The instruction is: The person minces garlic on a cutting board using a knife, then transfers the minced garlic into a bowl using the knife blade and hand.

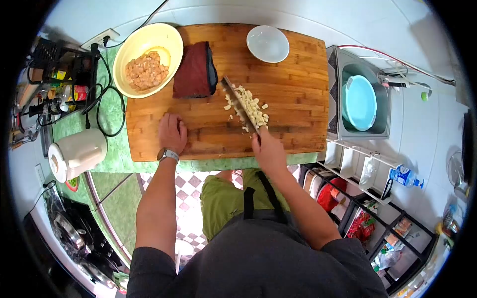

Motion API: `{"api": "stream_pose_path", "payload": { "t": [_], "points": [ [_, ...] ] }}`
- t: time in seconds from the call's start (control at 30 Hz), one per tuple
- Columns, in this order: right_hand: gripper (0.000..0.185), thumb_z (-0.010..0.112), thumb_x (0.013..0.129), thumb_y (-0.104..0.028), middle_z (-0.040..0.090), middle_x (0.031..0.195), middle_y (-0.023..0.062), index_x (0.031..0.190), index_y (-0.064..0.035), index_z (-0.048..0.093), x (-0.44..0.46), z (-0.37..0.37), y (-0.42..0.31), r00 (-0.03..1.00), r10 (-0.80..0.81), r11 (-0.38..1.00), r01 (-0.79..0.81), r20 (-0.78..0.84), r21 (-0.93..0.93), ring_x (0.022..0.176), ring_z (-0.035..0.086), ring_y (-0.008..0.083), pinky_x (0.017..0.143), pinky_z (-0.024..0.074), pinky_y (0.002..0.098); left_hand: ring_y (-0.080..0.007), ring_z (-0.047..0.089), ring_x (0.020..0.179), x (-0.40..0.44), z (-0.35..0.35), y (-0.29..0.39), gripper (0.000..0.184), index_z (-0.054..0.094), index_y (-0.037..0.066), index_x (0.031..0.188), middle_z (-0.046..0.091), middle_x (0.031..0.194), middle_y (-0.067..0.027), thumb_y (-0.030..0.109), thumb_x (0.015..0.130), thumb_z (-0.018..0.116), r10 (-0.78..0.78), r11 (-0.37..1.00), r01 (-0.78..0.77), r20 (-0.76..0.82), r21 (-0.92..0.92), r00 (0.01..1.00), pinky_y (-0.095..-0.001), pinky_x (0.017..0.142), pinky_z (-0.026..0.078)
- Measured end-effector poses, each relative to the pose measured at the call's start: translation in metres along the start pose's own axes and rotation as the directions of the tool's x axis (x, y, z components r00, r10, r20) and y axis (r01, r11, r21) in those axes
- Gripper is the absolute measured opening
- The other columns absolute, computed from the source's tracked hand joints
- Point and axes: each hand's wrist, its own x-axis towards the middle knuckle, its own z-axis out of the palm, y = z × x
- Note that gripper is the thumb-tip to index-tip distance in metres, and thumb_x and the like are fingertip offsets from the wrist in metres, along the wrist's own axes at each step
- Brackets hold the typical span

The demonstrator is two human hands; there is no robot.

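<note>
My right hand is wrapped round the handle of a knife, whose blade stands on edge in a pile of chopped pale pieces on the wooden board. Most of the pieces lie to the right of the blade, a few to its left. My left hand rests on the board's left part, holding nothing, its fingers partly spread. Above it lies a folded dark red cloth, beside a yellow bowl with diced pinkish meat. A white bowl sits at the board's back edge.
A sink at the right holds a light blue basin. On the left stand a white appliance and black cables. Shelves and a blue-labelled bottle are at the lower right.
</note>
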Motion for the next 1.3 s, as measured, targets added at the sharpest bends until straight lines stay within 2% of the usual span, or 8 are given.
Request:
{"api": "stream_pose_path", "payload": {
  "t": [0.17,0.27,0.57,0.7,0.77,1.07,1.13,1.3],
  "points": [
    [0.023,0.057,0.106,-0.027,0.068,0.078,0.0269,0.109,-0.0049,0.051,-0.005,0.025,0.002,0.990,0.068,0.997,-0.063,0.123,-0.044,0.076,0.066,0.0521,0.067,0.0507,0.0616,-0.0403,0.058,0.098,-0.001,0.000,-0.001,0.014,0.061,0.007,0.104,0.059,0.102,-0.0163,0.013,0.092,0.062,-0.018,0.999,0.017,0.012,0.052,1.000,-0.0518,0.086,0.046],
    [0.022,0.057,0.105,-0.026,0.068,0.078,0.0268,0.111,-0.0055,0.051,-0.003,0.033,0.005,0.988,0.111,0.988,-0.099,0.106,-0.117,0.075,0.066,0.0519,0.066,0.0511,0.0609,-0.0402,0.059,0.099,-0.001,0.002,-0.004,0.015,0.061,0.007,0.105,0.060,0.102,-0.0162,0.013,0.091,0.063,-0.009,0.999,0.008,0.018,0.044,1.000,-0.0516,0.086,0.047],
    [0.022,0.059,0.104,-0.028,0.068,0.073,0.0236,0.102,-0.0077,0.052,-0.009,0.015,-0.002,0.996,0.002,0.996,-0.009,-0.090,-0.084,0.071,0.068,0.0485,0.062,0.0516,0.0609,-0.0391,0.058,0.100,0.000,0.000,-0.005,0.016,0.059,0.006,0.105,0.059,0.104,-0.0163,0.015,0.092,0.062,0.033,0.999,-0.033,0.034,0.010,0.999,-0.0507,0.087,0.047],
    [0.022,0.060,0.103,-0.029,0.069,0.074,0.0235,0.103,-0.0080,0.052,-0.005,0.027,-0.001,0.998,0.037,0.988,-0.045,-0.057,-0.151,0.071,0.068,0.0483,0.062,0.0519,0.0605,-0.0385,0.058,0.101,-0.002,0.002,-0.009,0.017,0.058,0.007,0.107,0.058,0.104,-0.0155,0.015,0.092,0.062,0.033,0.997,-0.036,0.042,0.063,0.999,-0.0499,0.089,0.047],
    [0.021,0.060,0.103,-0.028,0.069,0.074,0.0234,0.103,-0.0085,0.052,-0.004,0.036,-0.002,0.991,0.130,0.969,-0.132,-0.020,-0.210,0.072,0.068,0.0483,0.063,0.0521,0.0609,-0.0385,0.057,0.102,-0.006,0.004,-0.010,0.017,0.058,0.007,0.107,0.057,0.105,-0.0156,0.015,0.092,0.061,0.022,0.998,-0.025,0.050,0.054,0.999,-0.0498,0.089,0.046],
    [0.023,0.060,0.103,-0.028,0.069,0.078,0.0245,0.103,-0.0061,0.051,-0.008,0.008,0.015,0.997,0.042,0.989,-0.050,-0.060,-0.138,0.074,0.068,0.0491,0.064,0.0514,0.0605,-0.0395,0.056,0.102,0.001,-0.001,-0.003,0.016,0.057,0.007,0.107,0.057,0.106,-0.0170,0.015,0.094,0.060,0.019,0.996,-0.023,0.053,0.088,0.998,-0.0509,0.090,0.045],
    [0.023,0.060,0.103,-0.028,0.069,0.078,0.0247,0.103,-0.0058,0.051,-0.006,0.003,0.024,0.995,0.040,0.992,-0.050,-0.095,-0.111,0.075,0.068,0.0495,0.064,0.0512,0.0609,-0.0427,0.057,0.100,-0.001,0.005,-0.007,0.017,0.059,0.005,0.107,0.058,0.103,-0.0195,0.012,0.092,0.062,0.025,1.000,-0.025,0.013,0.017,1.000,-0.0527,0.088,0.046],
    [0.023,0.058,0.104,-0.028,0.069,0.079,0.0256,0.103,-0.0054,0.051,0.006,0.021,0.037,0.985,0.135,0.988,-0.143,-0.111,-0.064,0.075,0.067,0.0504,0.066,0.0514,0.0616,-0.0417,0.056,0.101,-0.001,0.000,-0.003,0.017,0.058,0.005,0.108,0.057,0.104,-0.0187,0.013,0.092,0.061,0.013,0.999,-0.016,0.056,0.040,0.998,-0.0519,0.089,0.045]
  ]
}}
